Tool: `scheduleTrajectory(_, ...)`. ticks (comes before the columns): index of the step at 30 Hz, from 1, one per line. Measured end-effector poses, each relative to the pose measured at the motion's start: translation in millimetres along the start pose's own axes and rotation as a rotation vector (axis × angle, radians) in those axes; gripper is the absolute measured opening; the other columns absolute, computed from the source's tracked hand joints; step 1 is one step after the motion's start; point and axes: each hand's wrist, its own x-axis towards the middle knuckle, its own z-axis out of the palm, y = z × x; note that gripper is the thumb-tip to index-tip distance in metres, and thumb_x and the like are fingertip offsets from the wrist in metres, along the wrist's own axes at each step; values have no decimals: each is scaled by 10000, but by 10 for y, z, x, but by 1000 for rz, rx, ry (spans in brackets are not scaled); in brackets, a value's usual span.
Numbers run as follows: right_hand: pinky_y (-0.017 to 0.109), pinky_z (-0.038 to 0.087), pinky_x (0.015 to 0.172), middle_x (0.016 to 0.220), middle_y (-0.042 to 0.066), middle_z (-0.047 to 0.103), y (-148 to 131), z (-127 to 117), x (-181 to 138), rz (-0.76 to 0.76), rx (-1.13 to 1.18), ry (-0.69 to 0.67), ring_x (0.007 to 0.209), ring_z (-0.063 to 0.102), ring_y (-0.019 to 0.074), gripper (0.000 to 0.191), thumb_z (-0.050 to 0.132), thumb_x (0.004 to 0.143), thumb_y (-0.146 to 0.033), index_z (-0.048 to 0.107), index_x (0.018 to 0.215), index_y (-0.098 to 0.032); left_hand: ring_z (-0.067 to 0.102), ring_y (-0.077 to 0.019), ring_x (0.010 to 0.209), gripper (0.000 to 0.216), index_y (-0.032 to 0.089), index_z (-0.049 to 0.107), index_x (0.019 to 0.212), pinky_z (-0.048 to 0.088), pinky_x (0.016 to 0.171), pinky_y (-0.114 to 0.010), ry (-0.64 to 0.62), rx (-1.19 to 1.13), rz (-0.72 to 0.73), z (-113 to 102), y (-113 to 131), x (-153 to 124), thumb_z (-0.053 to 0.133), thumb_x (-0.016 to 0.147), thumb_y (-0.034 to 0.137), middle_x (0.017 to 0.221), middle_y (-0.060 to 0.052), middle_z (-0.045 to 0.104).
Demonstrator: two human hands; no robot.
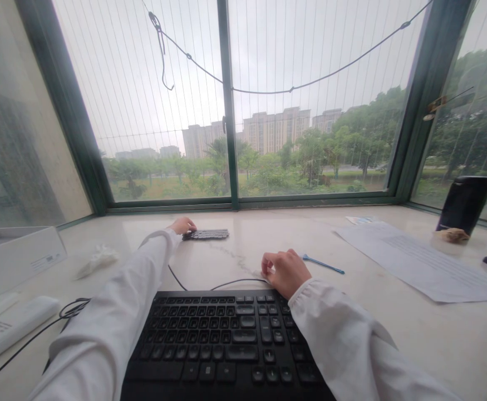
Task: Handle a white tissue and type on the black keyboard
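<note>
A black keyboard (222, 340) lies on the pale marble sill right in front of me, its cable (226, 283) looping off the back edge. My left hand (182, 225) reaches far forward and closes its fingers on the left end of a small dark slab of keys (207, 234) near the window. My right hand (284, 271) rests just behind the keyboard's top right corner, fingers curled under with something small and pale beneath them that I cannot make out. Both arms wear white sleeves.
A blue pen (322, 264) lies right of my right hand. Printed sheets (422, 262) and a black cylinder (464, 204) sit at the right. A white box (13, 256), a white bar-shaped item (13, 326) and crumpled tissue (97, 260) are at the left.
</note>
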Motion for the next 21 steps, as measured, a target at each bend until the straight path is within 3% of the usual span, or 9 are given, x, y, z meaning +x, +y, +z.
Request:
scheduleTrajectory(11,323,355,836,765,14,728,18,12,8,-8,-3,0,756,630,186,120,602,765,-177,685,707,-241,484,-106,576,427,145,757,884,314,495,-199,-20,-121,-24,-92,77,-194,803,618,476,811,-57,700)
scheduleTrajectory(16,321,354,838,760,12,726,21,16,1,-1,3,-5,753,630,182,116,606,768,-183,680,702,-242,467,-105,537,468,132,742,866,291,464,-210,32,-179,-56,-85,103,-231,807,608,518,723,-45,680)
scheduleTrajectory(21,330,350,845,782,6,725,32,23,15,-5,30,26,769,637,181,62,605,784,-206,657,796,-236,490,-99,551,393,139,720,920,331,481,-207,139,-221,-82,-183,141,-314,776,690,454,776,-41,699)
